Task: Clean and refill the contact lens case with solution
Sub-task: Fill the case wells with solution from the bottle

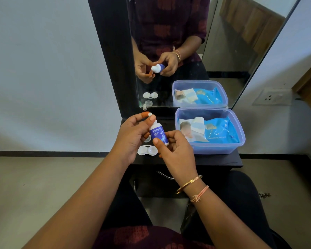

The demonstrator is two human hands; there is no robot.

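White wall and a tall mirror [223,51] are seen behind a narrow black shelf [214,159]. Above that shelf a small solution bottle [158,133], white with a blue label, is held tilted between both hands. Its lower body is gripped by the right hand [176,150], with the thumb laid across the label and the fingers curled behind. Its white tip is pinched by the thumb and forefinger of the left hand [131,135]; whether a cap sits on the tip cannot be told. The contact lens case [147,150] is set on the shelf just below the bottle, between the two hands, with both wells uncovered. A small round lid is partly hidden behind the left palm. To the right of the right hand, a clear plastic tub [214,149] is placed on the shelf, and a blue wipes pack [221,130] is laid inside it. A gold bangle [188,184] and a pink thread [199,194] are worn on the right wrist.
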